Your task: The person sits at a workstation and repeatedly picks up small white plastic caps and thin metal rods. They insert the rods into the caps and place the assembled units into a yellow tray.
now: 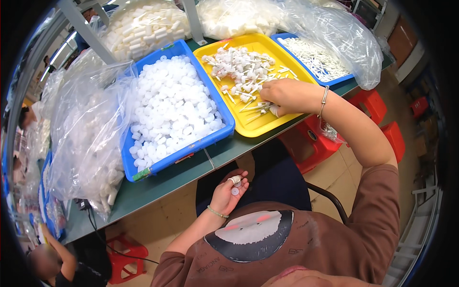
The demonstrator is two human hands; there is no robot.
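My left hand is held palm up above my lap, its fingers curled around a few small translucent white plastic discs. A white covering wraps one of its fingertips. My right hand reaches into the yellow tray, fingers bent down together at its near right part. Below those fingers lie thin white pins with round white heads, and more are heaped at the tray's far side. Whatever the right fingertips grip is hidden under the hand. A pale covering shows on one right finger too.
Left of the yellow tray, a blue tray holds many white discs. Another blue tray with thin white sticks stands right. Plastic bags of white parts crowd the green table. Red stools stand beyond it; another person sits lower left.
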